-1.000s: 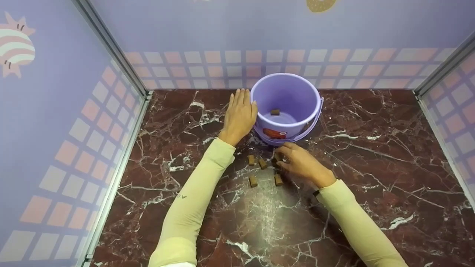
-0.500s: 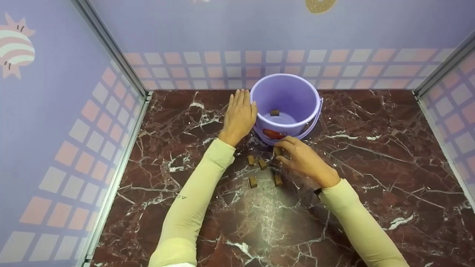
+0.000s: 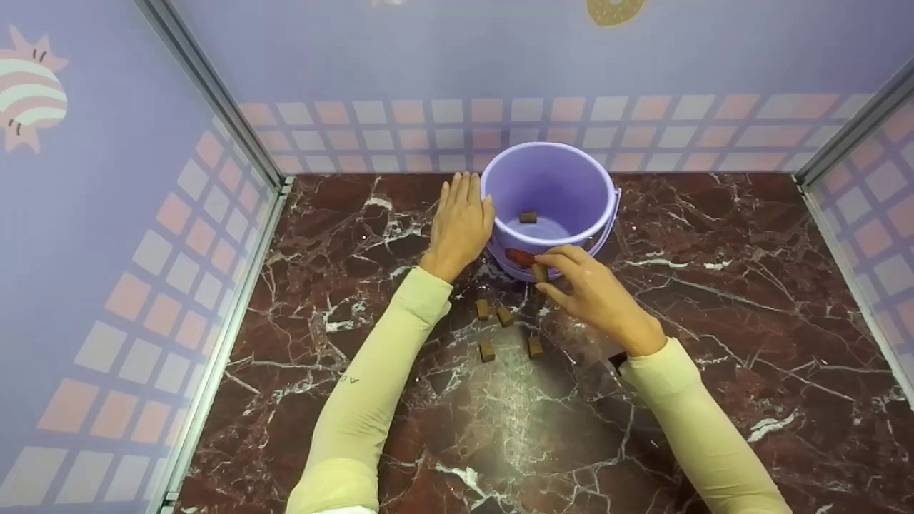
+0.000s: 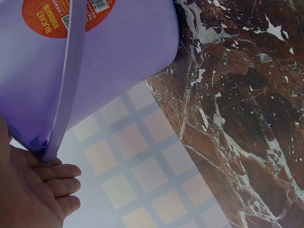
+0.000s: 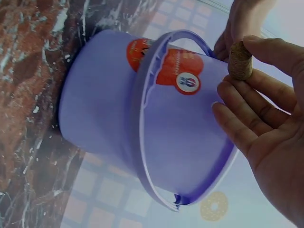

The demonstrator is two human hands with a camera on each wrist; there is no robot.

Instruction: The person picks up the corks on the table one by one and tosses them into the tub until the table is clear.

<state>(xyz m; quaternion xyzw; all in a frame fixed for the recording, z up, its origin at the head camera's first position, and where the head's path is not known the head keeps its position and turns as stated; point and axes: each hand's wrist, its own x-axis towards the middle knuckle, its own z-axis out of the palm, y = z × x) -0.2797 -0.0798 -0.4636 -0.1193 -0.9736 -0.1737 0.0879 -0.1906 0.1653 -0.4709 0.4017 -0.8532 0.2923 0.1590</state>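
A purple bucket (image 3: 550, 178) stands upright near the back wall, its handle (image 5: 138, 123) hanging down at the front. One cork (image 3: 528, 217) lies inside on the bottom. My left hand (image 3: 460, 221), fingers straight, rests against the bucket's left side; in the left wrist view that hand (image 4: 40, 190) touches the rim by the handle joint. Between thumb and fingertips my right hand (image 3: 593, 293) pinches a cork (image 5: 240, 61), held in front of the bucket below its rim. Several more corks stand or lie on the table nearer me, among them one cork (image 3: 486, 350) at the front left.
The table (image 3: 714, 400) has a dark red marbled top with white veins. A back wall (image 3: 371, 64) with pastel squares rises close behind the bucket. Side panels (image 3: 93, 285) with metal edges bound the left and right.
My right hand has lifted a cork off the table and moved it up and forward, in front of the bucket. My left hand has stayed at the bucket's side.
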